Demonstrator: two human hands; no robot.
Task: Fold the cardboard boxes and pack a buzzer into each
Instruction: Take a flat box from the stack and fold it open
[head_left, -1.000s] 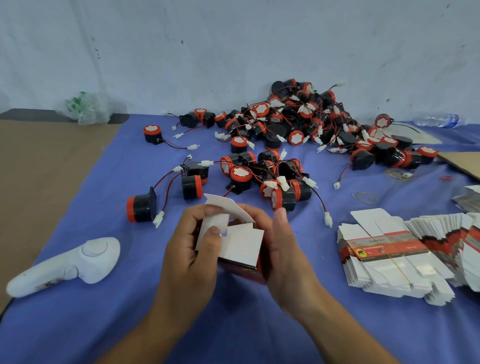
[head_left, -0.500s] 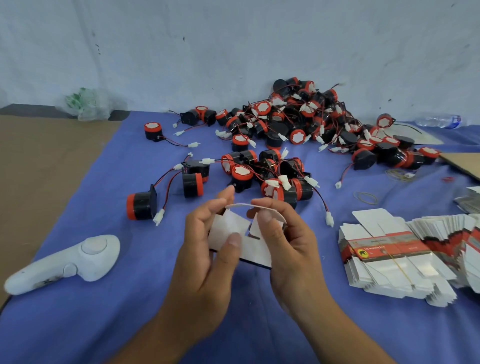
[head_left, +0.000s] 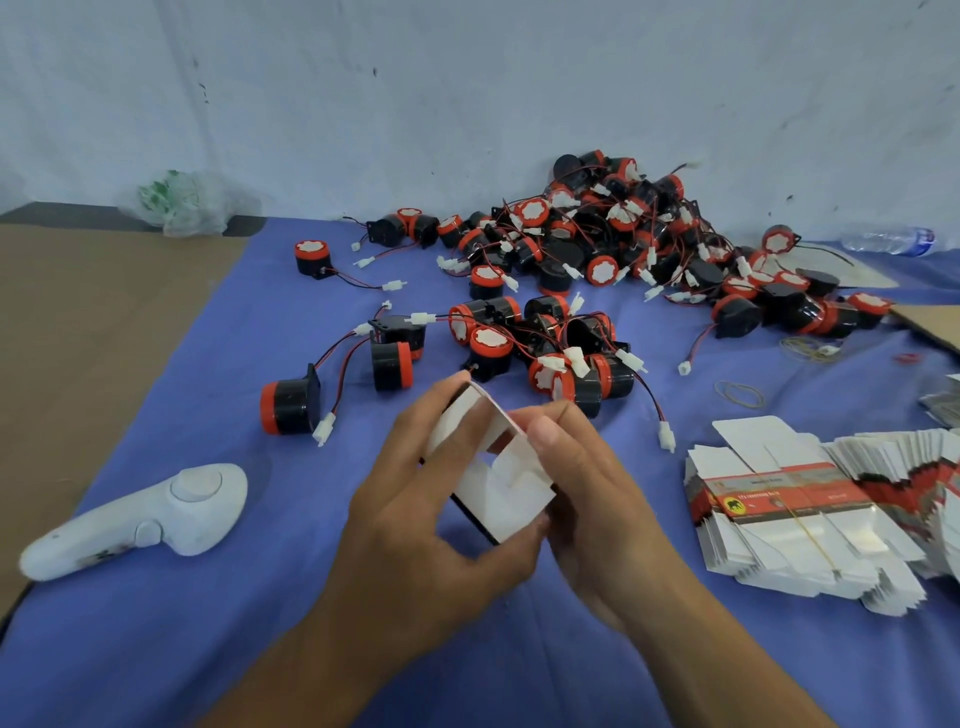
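**Flap Half Turned, No Buzzer Seen Inside**

The small white cardboard box (head_left: 498, 488) was held up between both hands, just above the blue cloth (head_left: 208, 623). It was gripped by the left hand (head_left: 415, 499), with fingers curled round its far side and the thumb braced at the near corner. Its upper flap was pinched by the right hand (head_left: 587, 499), thumb on top, and bent over the open end. An inner tab was seen lying across the opening, and no buzzer could be made out inside.

For a clean fold, the walls should be kept square by the left hand. The flap should be creased along its score and its tongue guided inside the wall, not jammed against the edge. Light pressure would be advised, since thin card probably buckles easily.

The black-and-red cylindrical buzzers (head_left: 545, 348) were heaped just beyond the hands, wires tangled. The banded stack of flat white box blanks (head_left: 789, 514) lay to the right of the right hand. A white plastic handheld controller (head_left: 140, 514) was set down to the left of the left hand.
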